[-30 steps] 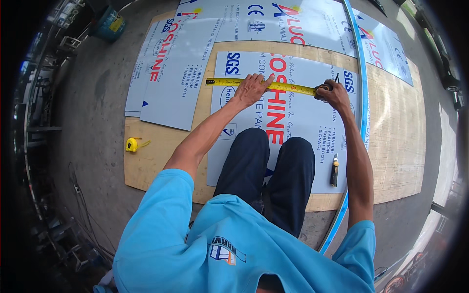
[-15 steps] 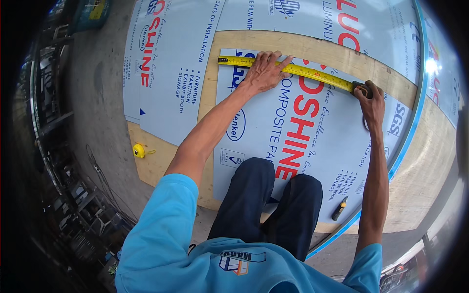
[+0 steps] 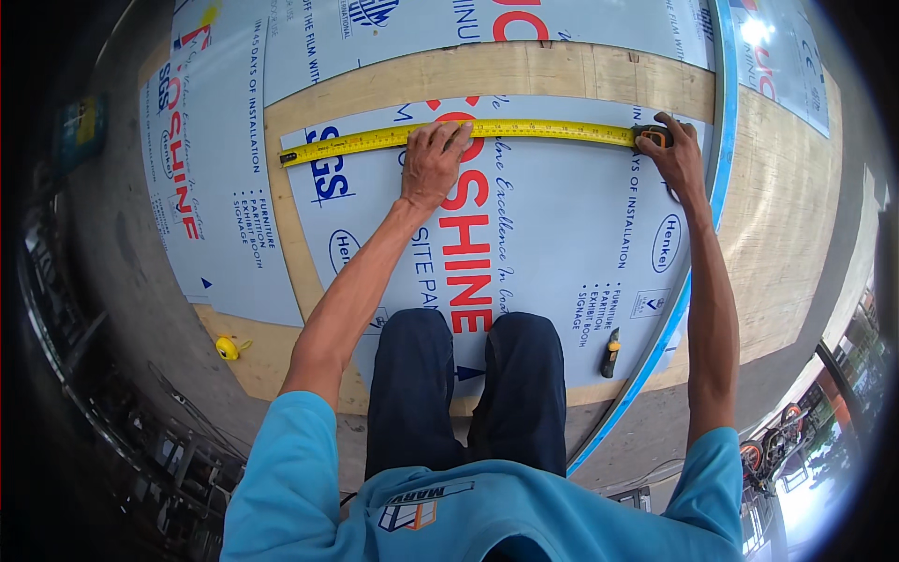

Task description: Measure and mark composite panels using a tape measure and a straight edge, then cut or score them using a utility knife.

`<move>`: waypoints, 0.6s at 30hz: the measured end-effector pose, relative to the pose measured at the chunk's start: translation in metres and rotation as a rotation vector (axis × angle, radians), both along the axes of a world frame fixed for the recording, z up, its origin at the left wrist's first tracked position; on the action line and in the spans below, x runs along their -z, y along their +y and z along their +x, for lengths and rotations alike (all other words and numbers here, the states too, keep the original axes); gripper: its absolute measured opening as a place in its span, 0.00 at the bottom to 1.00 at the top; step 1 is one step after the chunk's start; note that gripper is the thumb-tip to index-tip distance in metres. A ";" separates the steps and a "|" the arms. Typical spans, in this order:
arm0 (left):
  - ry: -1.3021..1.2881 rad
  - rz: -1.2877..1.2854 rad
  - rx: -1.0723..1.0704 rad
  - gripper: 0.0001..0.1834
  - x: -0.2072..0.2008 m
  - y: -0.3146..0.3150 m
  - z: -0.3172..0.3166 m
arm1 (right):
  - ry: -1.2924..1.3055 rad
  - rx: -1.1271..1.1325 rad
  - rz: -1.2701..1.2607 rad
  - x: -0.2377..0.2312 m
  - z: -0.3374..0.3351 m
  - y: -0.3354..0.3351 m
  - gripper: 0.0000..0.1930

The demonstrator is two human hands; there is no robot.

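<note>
The yellow blade (image 3: 552,129) of a tape measure lies across the upper part of a film-covered composite panel (image 3: 562,215). Its hooked end is by the panel's left edge. My left hand (image 3: 433,164) is closed over the blade left of its middle, fingertips on the strip. At the panel's upper right, my right hand (image 3: 681,159) grips the black tape measure case (image 3: 653,139), and a dark loop hangs below that hand. Lower on the panel, a yellow and black utility knife (image 3: 611,354) lies near my right knee.
Along the panel's right side runs a long blue-edged strip (image 3: 704,239). Plywood (image 3: 552,70) shows beneath the sheets. Another printed sheet (image 3: 234,187) lies to the left, with a small yellow tape measure (image 3: 228,348) below it. Metal racks stand at far left.
More blade is out of the case, and my right hand with the case is closer to the panel's right edge. The whole view has shifted and turned slightly.
</note>
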State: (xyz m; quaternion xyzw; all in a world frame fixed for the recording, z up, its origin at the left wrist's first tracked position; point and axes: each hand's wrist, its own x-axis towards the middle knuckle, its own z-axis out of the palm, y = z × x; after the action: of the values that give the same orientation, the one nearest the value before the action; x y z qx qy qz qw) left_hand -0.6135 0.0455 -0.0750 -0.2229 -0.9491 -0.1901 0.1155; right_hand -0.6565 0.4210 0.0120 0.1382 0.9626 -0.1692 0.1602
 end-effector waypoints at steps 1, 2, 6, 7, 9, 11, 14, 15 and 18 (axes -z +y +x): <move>-0.003 -0.001 0.007 0.19 0.000 0.007 -0.002 | -0.003 0.007 -0.001 0.002 0.003 0.000 0.31; 0.005 0.007 -0.043 0.19 0.000 0.012 -0.004 | 0.087 0.013 -0.017 0.004 0.005 0.000 0.34; 0.034 0.028 -0.064 0.18 -0.001 0.019 -0.010 | 0.168 0.099 -0.061 0.001 0.017 -0.002 0.44; 0.020 0.027 -0.036 0.17 -0.001 0.018 -0.011 | 0.210 0.120 0.003 0.000 0.026 -0.003 0.45; 0.010 0.001 -0.027 0.17 -0.002 0.013 -0.011 | 0.232 0.167 -0.024 -0.003 0.066 -0.003 0.46; 0.001 -0.016 -0.017 0.17 -0.003 0.009 -0.012 | 0.156 0.314 -0.053 -0.011 0.134 -0.012 0.43; 0.015 -0.017 -0.023 0.17 0.000 0.010 -0.011 | -0.109 0.420 0.066 0.000 0.279 -0.023 0.48; 0.033 -0.014 -0.019 0.18 0.003 0.011 -0.012 | -0.286 0.506 0.021 0.001 0.319 -0.028 0.50; 0.034 0.015 -0.005 0.17 0.004 0.012 -0.011 | -0.391 0.508 0.092 0.004 0.379 -0.044 0.46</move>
State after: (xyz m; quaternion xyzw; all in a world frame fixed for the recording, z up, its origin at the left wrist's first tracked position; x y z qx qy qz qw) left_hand -0.6245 0.0570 -0.0790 -0.2229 -0.9461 -0.1931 0.1338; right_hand -0.2773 0.3774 0.0079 0.4109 0.8551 -0.1302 0.2882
